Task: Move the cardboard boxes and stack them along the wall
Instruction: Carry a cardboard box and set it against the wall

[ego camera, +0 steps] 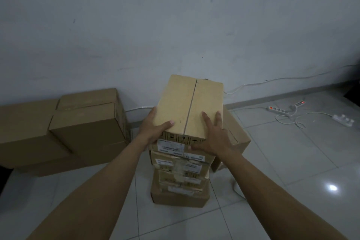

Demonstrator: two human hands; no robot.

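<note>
A light cardboard box (pixel 190 103) with a taped centre seam sits on top of a stack of labelled boxes (pixel 180 185) near the wall. My left hand (pixel 155 128) grips its near left corner, thumb on top. My right hand (pixel 214 134) lies on its near right corner, fingers spread over the top and thumb on the front face. Whether the top box rests fully on the stack or is held just above it cannot be told.
Large brown boxes (pixel 64 130) stand against the wall (pixel 175 25) at left. Another box (pixel 236 138) leans behind the stack at right. Power strips (pixel 278 110) and white cables (pixel 292 121) lie on the tiled floor at right.
</note>
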